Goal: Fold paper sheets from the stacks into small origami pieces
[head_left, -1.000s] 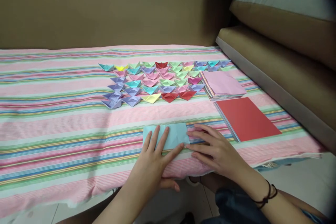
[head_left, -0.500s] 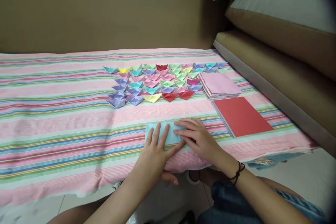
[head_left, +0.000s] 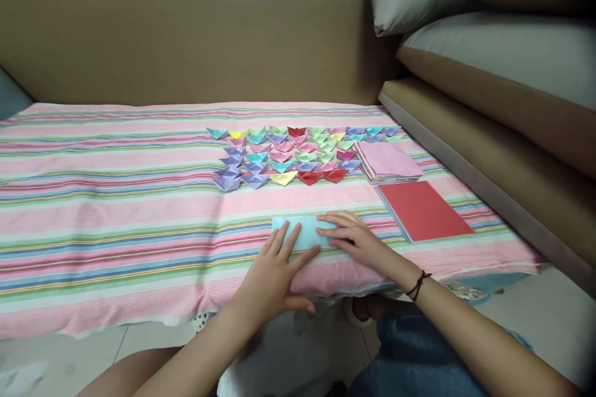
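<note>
A light blue sheet of paper (head_left: 307, 232), a flat rectangle that looks folded, lies near the front edge of the striped cloth. My left hand (head_left: 274, 267) rests on its left part with fingers spread and the thumb toward me. At the right end, my right hand (head_left: 356, 236) has its fingers stretched over the paper, covering that end. Neither hand grips anything. Beyond them stand rows of small folded paper boats (head_left: 284, 152) in many colours.
Right of the boats sits a stack of paper with a pink top sheet (head_left: 388, 160). Nearer to me is another stack topped with red (head_left: 426, 211). Brown and grey cushions (head_left: 493, 130) are piled at the right. A brown backrest (head_left: 186, 43) closes off the far side.
The camera view has tilted up, showing more wall at the top. My left hand has shifted slightly on the blue paper, and the right hand's fingers remain over its right end.
</note>
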A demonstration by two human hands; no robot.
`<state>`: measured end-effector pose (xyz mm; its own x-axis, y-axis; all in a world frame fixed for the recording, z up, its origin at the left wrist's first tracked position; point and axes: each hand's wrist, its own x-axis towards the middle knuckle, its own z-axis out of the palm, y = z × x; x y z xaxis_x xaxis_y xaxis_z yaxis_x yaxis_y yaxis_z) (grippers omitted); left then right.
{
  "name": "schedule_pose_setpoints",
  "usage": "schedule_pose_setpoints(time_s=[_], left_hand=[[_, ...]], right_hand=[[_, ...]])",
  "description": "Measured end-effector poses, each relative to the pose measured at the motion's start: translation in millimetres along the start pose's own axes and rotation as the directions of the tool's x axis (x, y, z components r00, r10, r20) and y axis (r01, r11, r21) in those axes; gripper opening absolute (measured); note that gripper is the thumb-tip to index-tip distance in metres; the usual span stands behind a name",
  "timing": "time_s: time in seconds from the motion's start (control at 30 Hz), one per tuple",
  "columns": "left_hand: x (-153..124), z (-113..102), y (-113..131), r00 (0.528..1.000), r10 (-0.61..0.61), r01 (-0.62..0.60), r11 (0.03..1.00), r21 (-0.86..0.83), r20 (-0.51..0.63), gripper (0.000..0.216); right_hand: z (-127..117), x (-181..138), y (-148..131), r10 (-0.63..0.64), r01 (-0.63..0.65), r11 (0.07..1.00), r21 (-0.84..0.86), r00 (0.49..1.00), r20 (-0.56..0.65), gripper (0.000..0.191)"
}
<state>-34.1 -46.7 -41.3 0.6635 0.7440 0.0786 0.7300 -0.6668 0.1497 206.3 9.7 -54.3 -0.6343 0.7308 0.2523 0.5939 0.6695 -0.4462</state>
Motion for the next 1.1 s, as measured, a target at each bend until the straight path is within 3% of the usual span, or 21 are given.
schedule_pose_setpoints(time_s=[0.13,0.23,0.43,0.57,0.7,0.83,0.93,1.1], left_hand=[[-17,-4,-11,1.0,0.005,-0.005,1.0,0.016,-0.013,0.092],[-28,-8,-18,0.999,0.004,-0.002,0.999,0.035,-0.053,0.077],[-37,-22,-27,0.973,-0.032,0.062,0.99,0.129,-0.227,0.041],[-26,-29,-20,0.926,-0.032,0.111,0.975,0.191,-0.376,0.022],[-8,-27,-3,0.89,0.008,0.153,0.936,0.316,-0.456,0.019],[6,-22,13,0.866,0.056,0.158,0.911,0.38,-0.497,0.016],[10,-18,17,0.852,0.076,0.172,0.894,0.413,-0.518,0.01],[17,-8,16,0.854,0.165,0.088,0.889,0.45,-0.493,0.009]], right_hand=[[-1,-1,2,-0.002,0.001,1.0,0.022,1.0,0.021,0.037],[-2,-1,2,0.004,-0.006,0.999,0.043,0.999,0.037,0.036],[-6,-3,2,-0.007,0.003,0.998,0.062,0.999,0.053,0.035],[-11,-6,-1,-0.025,0.025,0.999,0.033,0.999,0.028,0.031],[-16,-6,-10,-0.129,0.122,0.986,-0.11,0.99,-0.055,0.019],[-16,-4,-22,-0.305,0.259,0.906,-0.336,0.948,-0.092,0.016],[-13,-2,-27,-0.341,0.28,0.856,-0.434,0.938,-0.066,0.016],[-10,-1,-28,-0.344,0.275,0.835,-0.477,0.937,-0.062,0.014]])
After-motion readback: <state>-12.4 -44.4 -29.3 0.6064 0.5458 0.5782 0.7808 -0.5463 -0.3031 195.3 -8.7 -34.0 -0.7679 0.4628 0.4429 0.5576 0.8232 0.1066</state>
